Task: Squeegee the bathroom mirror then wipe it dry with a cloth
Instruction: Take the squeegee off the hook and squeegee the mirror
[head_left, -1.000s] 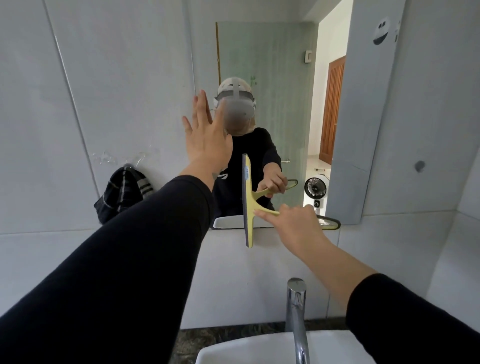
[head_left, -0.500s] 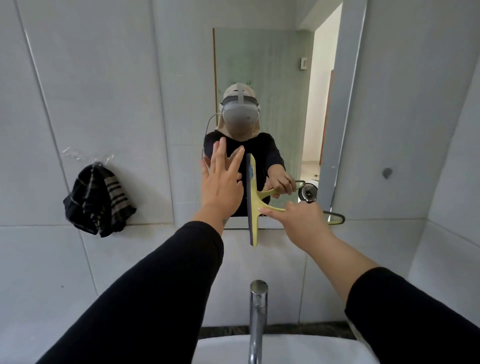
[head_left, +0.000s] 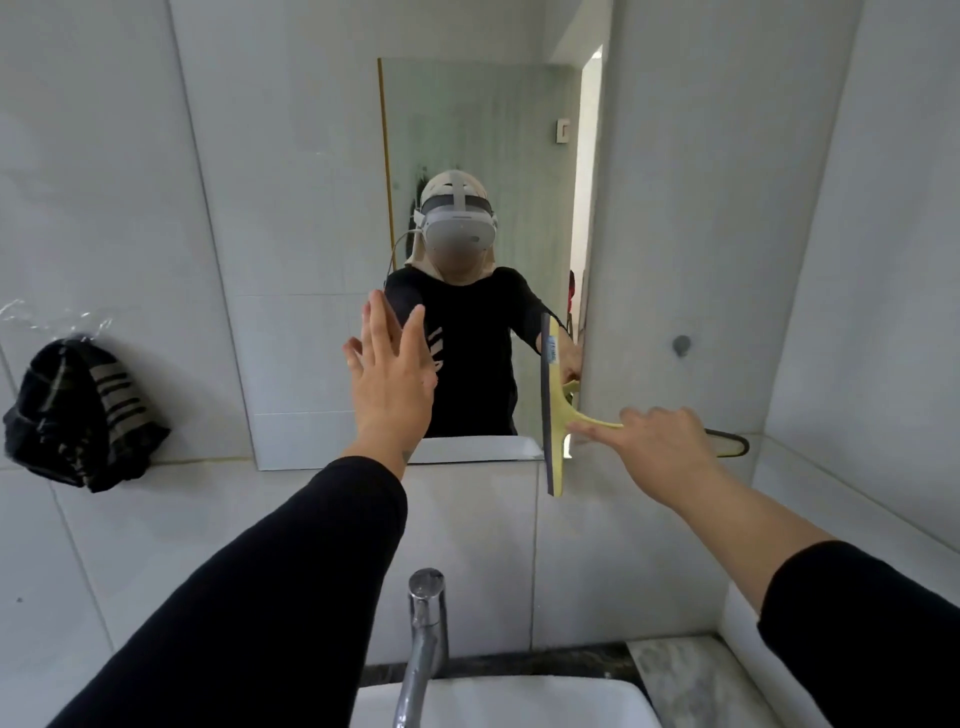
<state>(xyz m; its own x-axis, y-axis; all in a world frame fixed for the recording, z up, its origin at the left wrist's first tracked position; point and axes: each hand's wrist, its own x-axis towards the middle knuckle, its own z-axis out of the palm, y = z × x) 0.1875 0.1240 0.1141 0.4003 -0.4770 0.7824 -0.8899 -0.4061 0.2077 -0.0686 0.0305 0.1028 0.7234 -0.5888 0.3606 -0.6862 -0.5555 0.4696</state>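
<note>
- Mirror (head_left: 467, 156) on the tiled wall, straight ahead above the basin; its lower edge sits just above a tile joint; the glass reflects a person in black w/ a headset.
- L hand (head_left: 392, 382) raised flat against the lower-middle of the mirror; fingers (head_left: 375, 325) spread & pointing up, palm to the glass; holds nothing; can't tell if the palm actually touches.
- R hand (head_left: 657, 447) wrapped round the handle of the squeegee (head_left: 555, 431), thumb and forefinger reaching fwd along the yellow neck; the dark loop end of the handle sticks out past the hand to the right.
- Squeegee blade stands upright, at the mirror's lower R corner; top part lies over the glass near the R edge, bottom end hangs below the mirror's lower edge over the tile; yellow body, dark rubber strip on its L side.
- Cloth (head_left: 83, 410), dark w/ pale stripes, hangs bunched on the wall far L, well apart from the mirror & both hands; clear plastic just above it.
- Tap (head_left: 423, 639), chrome, rises at bottom centre; white basin (head_left: 519, 701) below it; both under the arms, untouched.
- Both sleeves black; R sleeve pushed up the forearm.
</note>
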